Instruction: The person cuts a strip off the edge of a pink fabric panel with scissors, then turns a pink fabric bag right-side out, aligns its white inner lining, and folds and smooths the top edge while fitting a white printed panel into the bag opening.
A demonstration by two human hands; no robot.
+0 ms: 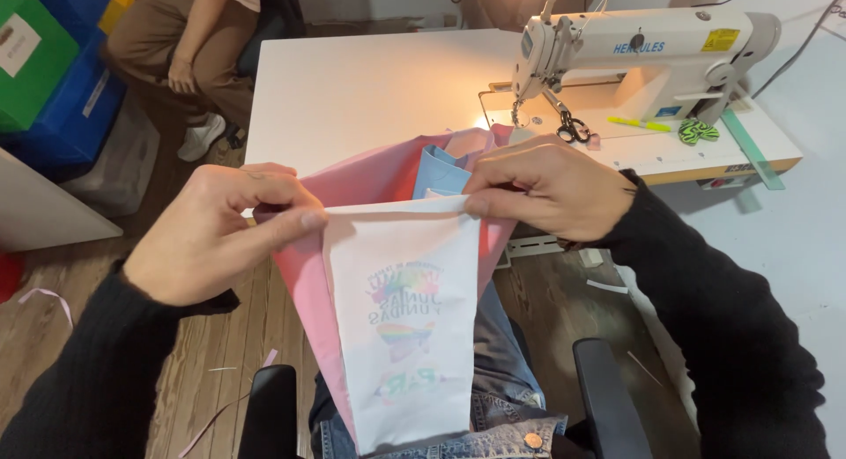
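**Student:** Head view. What do the hands hold?

**Instructor:** The left hand (216,234) and the right hand (546,190) each pinch the top edge of a white cloth panel (405,327), thumb against forefinger, with the edge drawn taut between them. The panel hangs down over the person's lap, in front of a pink cloth (370,181) and a pale blue piece (438,170) that rises behind the edge.

**Student:** How should such an edge be held well?

**Instructor:** In my judgement, both pinches should stay level and close to the corners, with even tension, so that the white edge lies flush along the pink layer without puckering.

**Student:** And the materials?

**Instructor:** The panel is thin, smooth and roughly rectangular; a rainbow-coloured print shows faintly through it, reversed. The pink cloth is matte and soft and falls in folds. The sleeves are black knit, and blue denim shows below.

**Student:** What surrounds them?

**Instructor:** A white sewing machine (634,54) stands on a white table (370,80), lamp lit, with scissors (573,126) by the needle, a yellow marker (639,123) and a clear green ruler (753,151) near it. Another person (189,45) sits at upper left on the wooden floor (220,353) side.
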